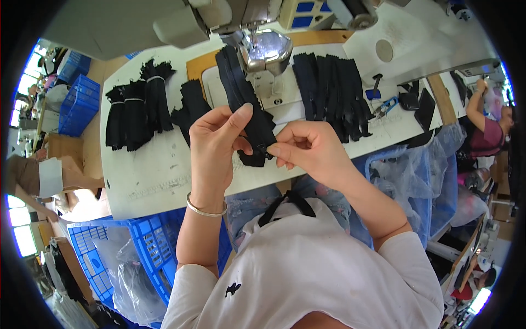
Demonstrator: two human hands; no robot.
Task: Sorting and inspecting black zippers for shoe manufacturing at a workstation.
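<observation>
A black zipper (236,82) stretches from beside the sewing machine's needle area down to its near end, between my hands. My left hand (222,129) is closed on it, thumb laid over the tape. With thumb and fingertips, my right hand (307,148) pinches the zipper's near end, where a small slider or pull shows. Beneath and left of it lie more black zippers (192,98), partly hidden by my left hand. The sewing machine (268,49) stands just beyond, its lamp lit over the needle plate.
Tied bundles of black zippers (130,115) lie at the table's left; a loose row of zippers (331,93) lies right of the machine. Small blue-handled snips (388,106) rest farther right. Blue crates (148,257) flank my lap, with clear plastic bags inside. Other people sit at the far right.
</observation>
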